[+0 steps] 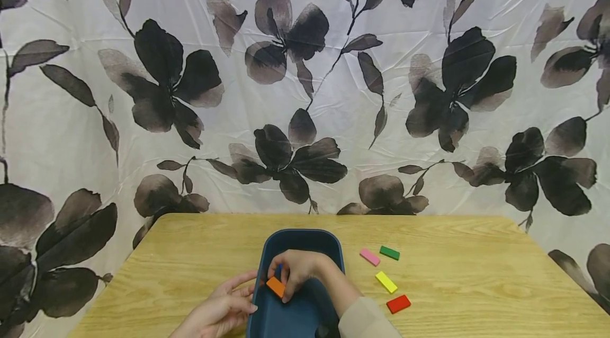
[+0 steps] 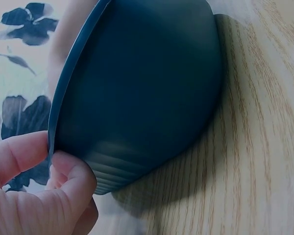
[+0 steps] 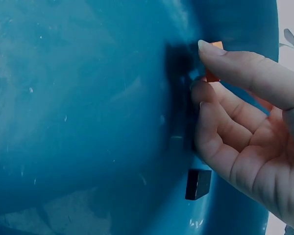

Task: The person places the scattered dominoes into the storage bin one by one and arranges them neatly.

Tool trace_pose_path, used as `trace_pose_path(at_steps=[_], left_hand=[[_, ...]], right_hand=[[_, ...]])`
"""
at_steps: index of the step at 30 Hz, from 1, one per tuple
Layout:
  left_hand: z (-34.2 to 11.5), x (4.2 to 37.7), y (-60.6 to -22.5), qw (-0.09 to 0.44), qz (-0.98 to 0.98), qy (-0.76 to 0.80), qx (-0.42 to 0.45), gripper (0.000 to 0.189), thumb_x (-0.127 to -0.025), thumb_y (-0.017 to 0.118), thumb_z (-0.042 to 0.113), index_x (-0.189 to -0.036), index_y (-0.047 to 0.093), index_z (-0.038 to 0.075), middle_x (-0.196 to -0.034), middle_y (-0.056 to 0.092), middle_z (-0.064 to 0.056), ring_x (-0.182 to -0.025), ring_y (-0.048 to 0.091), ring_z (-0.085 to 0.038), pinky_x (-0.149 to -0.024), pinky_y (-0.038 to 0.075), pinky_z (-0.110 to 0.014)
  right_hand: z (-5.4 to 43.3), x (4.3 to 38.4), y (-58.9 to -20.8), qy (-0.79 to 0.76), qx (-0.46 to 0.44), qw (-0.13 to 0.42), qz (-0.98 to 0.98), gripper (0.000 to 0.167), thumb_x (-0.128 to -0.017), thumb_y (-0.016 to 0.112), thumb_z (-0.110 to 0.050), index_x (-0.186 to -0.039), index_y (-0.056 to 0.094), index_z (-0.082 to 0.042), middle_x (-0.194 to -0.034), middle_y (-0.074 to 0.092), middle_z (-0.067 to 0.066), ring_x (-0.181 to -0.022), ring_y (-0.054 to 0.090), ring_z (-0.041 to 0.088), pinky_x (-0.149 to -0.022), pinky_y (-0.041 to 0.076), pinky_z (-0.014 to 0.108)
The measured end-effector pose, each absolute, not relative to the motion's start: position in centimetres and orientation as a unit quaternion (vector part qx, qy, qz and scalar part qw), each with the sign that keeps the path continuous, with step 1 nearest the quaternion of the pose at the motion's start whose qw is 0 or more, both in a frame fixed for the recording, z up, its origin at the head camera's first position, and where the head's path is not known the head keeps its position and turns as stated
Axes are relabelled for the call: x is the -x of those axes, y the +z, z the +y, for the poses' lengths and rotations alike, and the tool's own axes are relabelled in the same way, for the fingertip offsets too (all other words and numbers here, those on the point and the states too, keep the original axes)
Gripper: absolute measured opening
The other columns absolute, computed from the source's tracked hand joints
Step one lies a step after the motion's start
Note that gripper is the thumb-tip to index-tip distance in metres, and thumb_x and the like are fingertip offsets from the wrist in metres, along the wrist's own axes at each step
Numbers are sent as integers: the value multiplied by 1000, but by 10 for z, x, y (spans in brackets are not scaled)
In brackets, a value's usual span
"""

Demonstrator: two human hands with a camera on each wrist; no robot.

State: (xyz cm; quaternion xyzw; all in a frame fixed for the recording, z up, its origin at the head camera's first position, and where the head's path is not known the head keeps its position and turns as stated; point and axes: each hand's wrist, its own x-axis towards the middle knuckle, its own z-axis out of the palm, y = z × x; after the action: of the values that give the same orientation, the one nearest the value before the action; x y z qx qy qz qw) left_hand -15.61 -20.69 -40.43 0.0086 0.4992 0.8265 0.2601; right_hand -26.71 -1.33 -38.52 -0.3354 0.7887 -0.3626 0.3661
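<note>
Inside a deep dark-blue plastic bin [image 1: 302, 232], my right hand [image 1: 300, 270] pinches a flat orange block [image 1: 275, 287] between thumb and fingers. The right wrist view shows the orange block [image 3: 215, 62] mostly hidden behind the thumb, close to the bin's wall. Below those fingers, a small dark block [image 3: 198, 184] lies in the bin; a bit of blue [image 1: 279, 270] shows behind the hand in the head view. My left hand [image 1: 220, 306] is at the bin's left side. In the left wrist view, its thumb and finger pinch the bin's rim [image 2: 63, 93].
Right of the bin, a pink block [image 1: 369, 257], a green block [image 1: 389, 252], a yellow block [image 1: 386, 282] and a red block [image 1: 398, 304] lie apart on the wooden table [image 1: 467, 269]. Behind the table hangs a floral cloth [image 1: 362, 179].
</note>
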Motion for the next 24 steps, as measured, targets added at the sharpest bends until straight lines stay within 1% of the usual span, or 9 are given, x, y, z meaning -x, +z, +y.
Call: trace_pose_path(at_steps=[6, 12, 18, 24], left_hand=[[-207, 156, -404, 265, 486, 833, -3, 82, -81, 47, -18, -145, -2, -5, -113, 53, -8, -102, 55, -18, -79, 47, -26], [-207, 157, -405, 257, 491, 832, -8, 79, -80, 49, -17, -145, 6, -4, -110, 54, -7, -101, 55, -17, -79, 48, -27], [-207, 156, -405, 265, 482, 835, -17, 80, -80, 48, -17, -146, 5, -4, -109, 52, -8, -100, 55, -17, -78, 47, -26], [-207, 156, -405, 261, 488, 833, -8, 79, -81, 48, -17, -146, 5, -4, -109, 53, -8, -100, 55, -18, -78, 47, -27]], right_hand=[[-15, 265, -385, -347, 336, 365, 796, 43, -67, 74, 14, -102, 62, -8, -67, 57, 6, -54, 52, 13, -50, 45, 23], [-15, 265, -385, -345, 333, 367, 797, 42, -67, 74, 14, -102, 61, -7, -66, 58, 7, -54, 54, 13, -51, 46, 23], [-14, 265, -384, -361, 332, 379, 785, 40, -68, 72, 16, -99, 61, -5, -64, 59, 6, -54, 54, 12, -51, 46, 23], [-10, 266, -378, -377, 342, 355, 784, 39, -67, 74, 13, -99, 61, -6, -66, 59, 4, -55, 54, 12, -51, 46, 23]])
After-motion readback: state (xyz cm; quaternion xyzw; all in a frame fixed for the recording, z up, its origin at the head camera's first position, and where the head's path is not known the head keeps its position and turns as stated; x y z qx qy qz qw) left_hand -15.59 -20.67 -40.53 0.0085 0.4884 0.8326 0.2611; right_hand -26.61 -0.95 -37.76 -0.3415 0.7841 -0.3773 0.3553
